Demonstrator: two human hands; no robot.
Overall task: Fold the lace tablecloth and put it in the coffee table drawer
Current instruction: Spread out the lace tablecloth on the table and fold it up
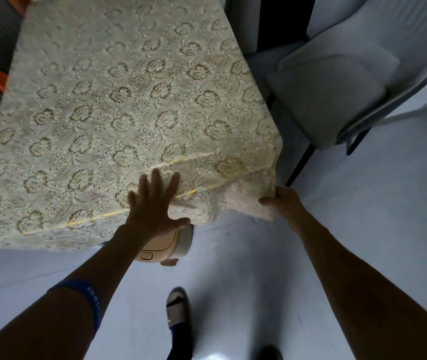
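Pale floor [246, 268], counter under cloth [129, 100].
Left hand [155, 203]: fingers flat, spread, pressing the near edge. Right hand [284, 203]: fingers pinching the corner. Advice: anchor left, lift the corner evenly, match the edges.

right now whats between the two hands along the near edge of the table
In the head view, only the lace tablecloth: its hanging edge spans from the flat left hand to the right hand gripping its corner.
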